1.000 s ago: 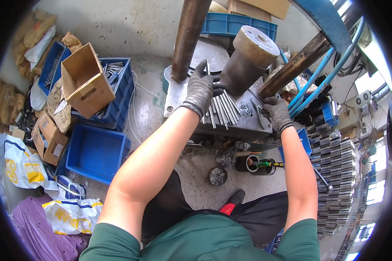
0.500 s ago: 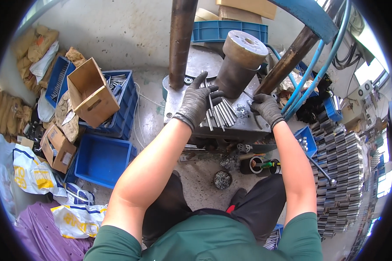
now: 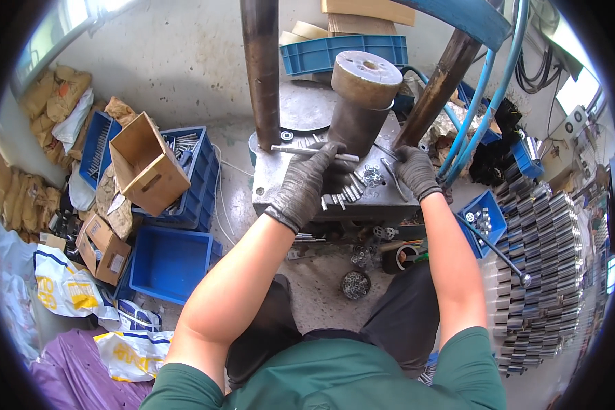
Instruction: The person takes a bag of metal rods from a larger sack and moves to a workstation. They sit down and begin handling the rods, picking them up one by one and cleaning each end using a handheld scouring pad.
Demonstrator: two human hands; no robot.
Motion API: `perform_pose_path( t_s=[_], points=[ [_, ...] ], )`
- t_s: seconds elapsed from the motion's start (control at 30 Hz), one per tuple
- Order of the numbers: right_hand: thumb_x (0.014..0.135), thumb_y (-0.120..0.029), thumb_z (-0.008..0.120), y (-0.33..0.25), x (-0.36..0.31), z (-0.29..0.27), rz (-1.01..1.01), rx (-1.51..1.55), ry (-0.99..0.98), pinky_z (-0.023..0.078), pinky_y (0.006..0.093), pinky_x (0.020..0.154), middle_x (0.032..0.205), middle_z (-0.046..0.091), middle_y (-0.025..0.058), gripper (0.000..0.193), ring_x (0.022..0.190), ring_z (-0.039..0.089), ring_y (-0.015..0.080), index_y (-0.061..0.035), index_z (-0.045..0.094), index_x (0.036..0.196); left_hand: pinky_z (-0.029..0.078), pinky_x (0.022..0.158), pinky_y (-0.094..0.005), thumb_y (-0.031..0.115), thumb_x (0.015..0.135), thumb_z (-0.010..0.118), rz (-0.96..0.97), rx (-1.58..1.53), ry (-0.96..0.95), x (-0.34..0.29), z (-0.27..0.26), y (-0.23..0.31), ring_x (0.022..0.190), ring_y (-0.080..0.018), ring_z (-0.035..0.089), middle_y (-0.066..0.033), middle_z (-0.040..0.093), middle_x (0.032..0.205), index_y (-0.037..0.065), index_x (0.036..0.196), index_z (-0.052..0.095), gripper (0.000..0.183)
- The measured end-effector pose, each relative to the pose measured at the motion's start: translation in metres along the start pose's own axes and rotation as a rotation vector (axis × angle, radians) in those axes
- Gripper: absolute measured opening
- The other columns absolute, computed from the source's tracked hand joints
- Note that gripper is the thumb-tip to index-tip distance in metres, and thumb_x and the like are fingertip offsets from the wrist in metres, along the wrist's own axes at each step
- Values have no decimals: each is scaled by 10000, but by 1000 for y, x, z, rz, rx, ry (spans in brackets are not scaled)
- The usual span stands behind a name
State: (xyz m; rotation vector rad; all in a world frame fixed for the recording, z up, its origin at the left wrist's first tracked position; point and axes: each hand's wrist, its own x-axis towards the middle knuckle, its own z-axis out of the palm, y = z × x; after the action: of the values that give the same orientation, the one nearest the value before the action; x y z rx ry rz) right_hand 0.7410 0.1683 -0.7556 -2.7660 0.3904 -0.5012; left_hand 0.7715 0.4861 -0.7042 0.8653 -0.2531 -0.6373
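Observation:
My left hand, in a dark grey glove, is closed around a metal rod. The rod lies nearly level across the fingers, its ends sticking out on both sides. Below that hand, a bunch of similar rods rests on the steel press plate, partly covered by the glove. Gloved too, my right hand has its fingers curled at the plate's right side, beside a thin curved metal piece; what they grip is hidden. Between the hands sits a small heap of metal rings.
A thick steel cylinder stands behind the hands, between two steel columns. Blue hoses hang at the right. A ball-ended lever juts out near stacked metal tubes. Blue crates and a cardboard box stand left.
The rod in my left hand has turned from nearly upright to nearly level, and the fingers have curled in. My right hand stays at the plate's right side. The view has shifted slightly.

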Motion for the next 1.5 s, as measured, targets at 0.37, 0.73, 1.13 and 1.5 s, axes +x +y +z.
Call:
perform_pose_path(
  t_s=[0.37,0.73,1.13,1.5],
  points=[
    [770,-276,755,0,-18,8,97,-45,100,523,462,960,1053,726,199,365,1049,675,375,-84,765,1080,567,811,-376,168,983,649,292,1285,-12,32,31,-66,906,-256,686,-134,646,1067,30,1083,700,178],
    [830,-302,787,48,-76,-57,660,2157,270,607,389,820,932,727,79,344,871,701,223,-42,698,1036,575,880,-462,312,855,762,200,2133,-277,50,52,-111,1060,-338,655,-185,587,1188,26,1018,720,332],
    [941,-359,619,20,-112,-97,497,2425,-133,562,532,930,1165,708,218,420,1037,710,350,-15,646,1180,586,801,-441,53,819,703,367,2000,-357,39,66,-118,981,-346,677,-156,647,1093,42,996,696,177],
    [910,-199,662,-6,-128,-75,666,2168,-292,587,383,661,1071,707,217,286,848,710,293,-26,604,1131,452,504,-216,218,938,747,-223,317,-203,8,64,-91,593,-82,570,-26,612,735,59,950,588,225]
  ],
)
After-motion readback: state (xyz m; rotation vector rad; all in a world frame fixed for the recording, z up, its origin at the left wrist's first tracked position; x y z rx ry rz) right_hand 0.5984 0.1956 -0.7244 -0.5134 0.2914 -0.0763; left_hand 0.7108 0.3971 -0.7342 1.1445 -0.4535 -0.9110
